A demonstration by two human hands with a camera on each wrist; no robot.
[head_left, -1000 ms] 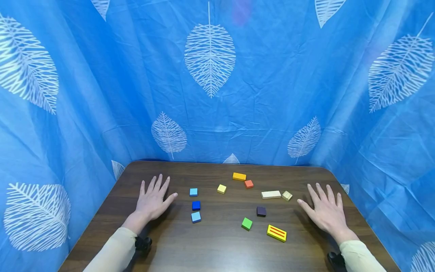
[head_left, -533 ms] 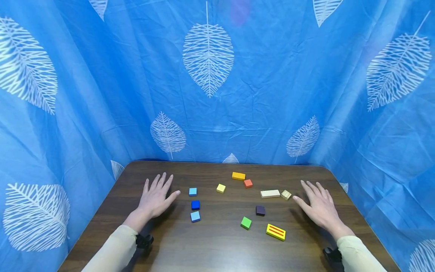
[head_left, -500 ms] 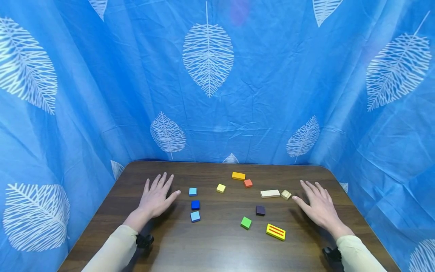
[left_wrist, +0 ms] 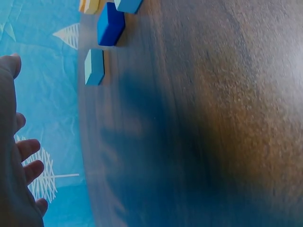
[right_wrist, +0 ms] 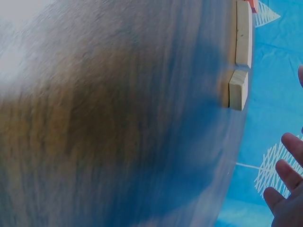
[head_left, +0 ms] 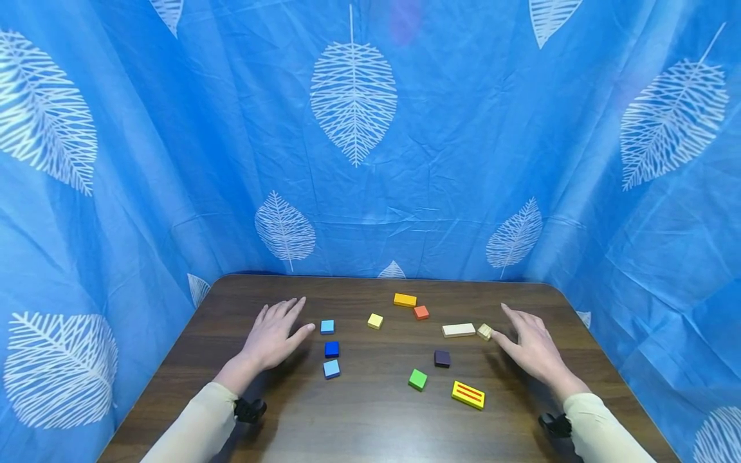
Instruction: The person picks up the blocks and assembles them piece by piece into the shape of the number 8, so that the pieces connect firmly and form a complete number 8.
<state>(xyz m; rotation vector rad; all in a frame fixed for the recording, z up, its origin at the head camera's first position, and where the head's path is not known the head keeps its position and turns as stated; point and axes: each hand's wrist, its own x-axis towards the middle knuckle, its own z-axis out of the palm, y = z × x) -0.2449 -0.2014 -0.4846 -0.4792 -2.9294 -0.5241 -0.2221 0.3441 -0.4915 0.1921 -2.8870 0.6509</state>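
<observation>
My left hand [head_left: 272, 337] hovers over the left side of the table, fingers extended and holding nothing. Its thumb points toward a light blue block [head_left: 327, 327]; a dark blue block [head_left: 332, 349] and another light blue block [head_left: 332, 369] lie nearer me. On the right, my right hand [head_left: 532, 346] is also raised with nothing in it. Its thumb tip is close to a small striped wooden block [head_left: 484, 332]; whether they touch I cannot tell. Beside that block lies a long cream block [head_left: 458, 330]. Both wooden blocks show in the right wrist view, apart from the fingers [right_wrist: 289, 175].
Mid-table lie a pale yellow block [head_left: 375, 321], an orange block [head_left: 404, 299], a red block [head_left: 420, 312], a dark purple block [head_left: 442, 359], a green block [head_left: 417, 379] and a yellow block with red stripes [head_left: 468, 395]. A blue leaf-print curtain [head_left: 417, 161] surrounds the brown table [head_left: 347, 431].
Both hands have moved inward toward the blocks, the left going right and the right going left. Their fingers are less spread than before. The blocks lie as they did.
</observation>
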